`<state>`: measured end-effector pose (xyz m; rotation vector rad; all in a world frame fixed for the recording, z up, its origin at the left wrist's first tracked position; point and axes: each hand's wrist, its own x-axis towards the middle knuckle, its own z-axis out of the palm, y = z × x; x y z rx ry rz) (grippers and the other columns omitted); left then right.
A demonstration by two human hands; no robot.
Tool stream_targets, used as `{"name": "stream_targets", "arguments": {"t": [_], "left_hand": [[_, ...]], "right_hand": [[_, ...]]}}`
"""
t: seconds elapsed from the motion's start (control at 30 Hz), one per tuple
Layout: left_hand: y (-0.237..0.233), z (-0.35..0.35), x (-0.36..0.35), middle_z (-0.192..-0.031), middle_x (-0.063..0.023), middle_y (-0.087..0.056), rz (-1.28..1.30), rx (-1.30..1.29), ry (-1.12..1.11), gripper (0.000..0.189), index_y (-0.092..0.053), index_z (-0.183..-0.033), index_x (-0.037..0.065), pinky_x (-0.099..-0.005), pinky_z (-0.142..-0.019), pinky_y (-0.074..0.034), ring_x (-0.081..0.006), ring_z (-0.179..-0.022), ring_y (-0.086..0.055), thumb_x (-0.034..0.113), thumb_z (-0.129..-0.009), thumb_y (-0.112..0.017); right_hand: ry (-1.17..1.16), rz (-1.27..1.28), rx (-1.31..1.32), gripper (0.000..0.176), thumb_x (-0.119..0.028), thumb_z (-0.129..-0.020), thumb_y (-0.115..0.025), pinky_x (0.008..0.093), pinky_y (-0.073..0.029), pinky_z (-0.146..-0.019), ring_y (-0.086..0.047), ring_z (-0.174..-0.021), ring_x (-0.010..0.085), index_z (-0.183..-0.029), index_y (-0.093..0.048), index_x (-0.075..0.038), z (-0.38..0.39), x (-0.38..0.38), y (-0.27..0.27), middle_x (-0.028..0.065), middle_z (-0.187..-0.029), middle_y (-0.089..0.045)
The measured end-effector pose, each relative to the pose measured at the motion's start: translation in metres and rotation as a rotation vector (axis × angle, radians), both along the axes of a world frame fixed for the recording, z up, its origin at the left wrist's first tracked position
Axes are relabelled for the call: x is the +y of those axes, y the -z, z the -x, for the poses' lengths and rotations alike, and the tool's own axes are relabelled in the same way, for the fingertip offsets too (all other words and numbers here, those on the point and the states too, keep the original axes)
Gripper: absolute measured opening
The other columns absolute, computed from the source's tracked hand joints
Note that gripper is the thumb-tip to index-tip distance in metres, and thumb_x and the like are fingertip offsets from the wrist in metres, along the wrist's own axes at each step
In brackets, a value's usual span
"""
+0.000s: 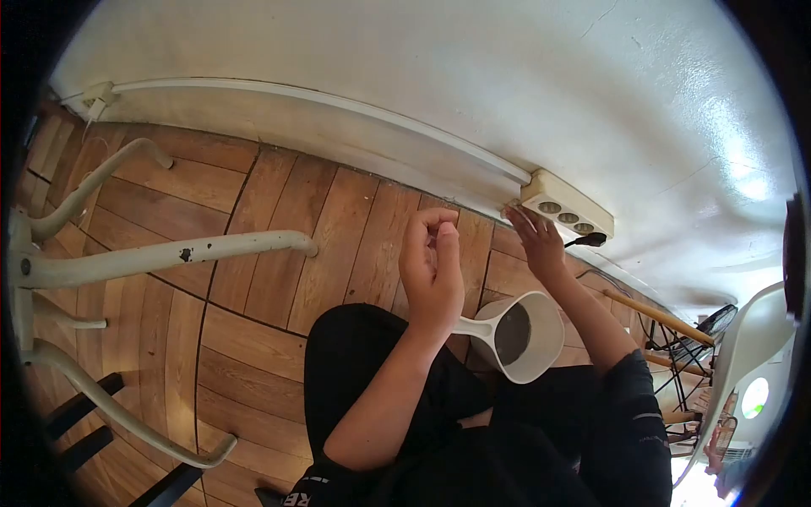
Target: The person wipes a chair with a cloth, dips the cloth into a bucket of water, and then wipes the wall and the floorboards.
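Just below the socket strip (566, 207) on the wall, my right hand (536, 241) reaches to the wall's foot, its fingers extended and apart, with nothing visible in it. My left hand (432, 266) is raised over the floor with its fingers curled and the thumb alongside; whether anything small is inside is hidden. Between my forearms stands a white dipper (541, 338) with dark liquid in it. Its handle points toward my left wrist and partly passes behind it. A black plug (589, 240) sits in the end socket of the strip.
White curved metal legs (169, 252) of a stand reach over the wooden floor (338, 245) at the left. A white cable duct (338, 101) runs along the wall. At the right are a white chair (748, 329), a black fan (716, 323) and part of another person (733, 475).
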<state>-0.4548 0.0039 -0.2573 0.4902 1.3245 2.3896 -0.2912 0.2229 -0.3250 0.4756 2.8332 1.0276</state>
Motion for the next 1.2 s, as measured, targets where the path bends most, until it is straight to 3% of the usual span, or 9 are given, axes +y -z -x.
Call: {"name": "stream_targets", "arguments": {"t": [0.2,0.27,0.47,0.5,0.67,0.73,0.83,0.97,1.2], "left_hand": [[0.000,-0.002,0.003,-0.088,-0.0016,-0.052,-0.037,-0.043,0.038,0.012,-0.054,-0.100,0.001,-0.0209,-0.068,-0.037,-0.0066,-0.075,-0.044,0.007,-0.093,-0.046],[-0.001,-0.001,0.001,-0.085,-0.0005,-0.049,-0.025,-0.021,0.033,0.012,-0.053,-0.101,0.002,-0.0205,-0.069,-0.037,-0.0064,-0.075,-0.043,0.008,-0.094,-0.045],[0.007,0.008,-0.001,-0.081,0.0007,-0.047,0.012,-0.008,0.033,0.013,-0.052,-0.102,0.003,-0.0194,-0.068,-0.036,-0.0059,-0.074,-0.042,0.009,-0.095,-0.043],[0.008,0.009,-0.002,-0.081,0.0008,-0.047,0.011,-0.009,0.031,0.013,-0.052,-0.102,0.003,-0.0193,-0.067,-0.036,-0.0058,-0.074,-0.042,0.008,-0.095,-0.043],[0.002,0.010,-0.006,-0.081,0.0009,-0.047,0.015,-0.024,0.015,0.012,-0.052,-0.102,0.003,-0.0194,-0.068,-0.036,-0.0057,-0.073,-0.042,0.008,-0.095,-0.043],[0.001,0.010,-0.007,-0.080,0.0007,-0.047,-0.014,-0.019,0.004,0.013,-0.051,-0.102,0.003,-0.0203,-0.068,-0.036,-0.0060,-0.073,-0.042,0.008,-0.095,-0.043],[-0.004,0.006,-0.004,-0.080,0.0007,-0.047,-0.096,-0.090,0.008,0.013,-0.051,-0.103,0.003,-0.0211,-0.068,-0.037,-0.0063,-0.073,-0.042,0.009,-0.095,-0.042],[-0.011,0.004,-0.008,-0.080,0.0006,-0.047,-0.144,-0.167,0.062,0.013,-0.051,-0.103,0.003,-0.0214,-0.068,-0.037,-0.0067,-0.073,-0.042,0.010,-0.096,-0.041],[-0.006,0.011,-0.012,-0.082,0.0001,-0.046,-0.146,-0.216,-0.053,0.017,-0.050,-0.105,0.004,-0.0220,-0.068,-0.037,-0.0072,-0.073,-0.043,0.014,-0.097,-0.039]], "right_hand": [[-0.214,-0.070,0.116,0.073,-0.015,-0.071,-0.057,0.0229,-0.038,-0.083,-0.042,-0.118,0.0003,-0.140,-0.035,-0.025,0.062,-0.011,0.009,-0.0129,-0.144,-0.034],[-0.209,-0.018,0.099,0.085,-0.013,-0.071,-0.057,0.0171,-0.033,-0.081,-0.033,-0.125,0.0020,-0.146,-0.021,-0.028,0.103,-0.023,0.021,-0.0126,-0.149,-0.025],[-0.343,-0.266,0.167,0.074,-0.022,-0.078,-0.048,0.0283,-0.029,-0.095,-0.021,-0.133,0.0012,-0.147,-0.019,-0.026,0.219,-0.063,0.047,-0.0082,-0.152,-0.016],[-0.393,-0.425,0.149,0.073,-0.024,-0.079,-0.046,0.0307,-0.027,-0.098,-0.020,-0.134,0.0011,-0.147,-0.019,-0.025,0.224,-0.064,0.050,-0.0074,-0.153,-0.016],[-0.401,-0.118,0.030,0.082,-0.022,-0.073,-0.055,0.0330,-0.021,-0.106,-0.022,-0.134,0.0023,-0.146,-0.019,-0.022,0.161,-0.027,0.046,-0.0092,-0.152,-0.018],[-0.431,-0.320,-0.072,0.071,-0.027,-0.076,-0.052,0.0356,-0.022,-0.102,-0.026,-0.131,-0.0002,-0.143,-0.029,-0.026,0.116,-0.014,0.026,-0.0110,-0.149,-0.026],[-0.301,-0.282,-0.120,0.081,-0.021,-0.072,-0.056,0.0327,-0.022,-0.106,-0.024,-0.132,-0.0012,-0.145,-0.022,-0.027,0.077,-0.007,0.017,-0.0121,-0.150,-0.021],[-0.286,-0.111,-0.045,0.079,-0.020,-0.073,-0.055,0.0316,-0.022,-0.105,-0.025,-0.132,-0.0006,-0.145,-0.023,-0.028,0.096,-0.014,0.024,-0.0129,-0.149,-0.022],[-0.414,-0.316,-0.015,0.072,-0.023,-0.079,-0.051,0.0332,-0.023,-0.102,-0.021,-0.135,0.0031,-0.145,-0.023,-0.027,0.213,-0.058,0.040,-0.0111,-0.151,-0.019]]}}
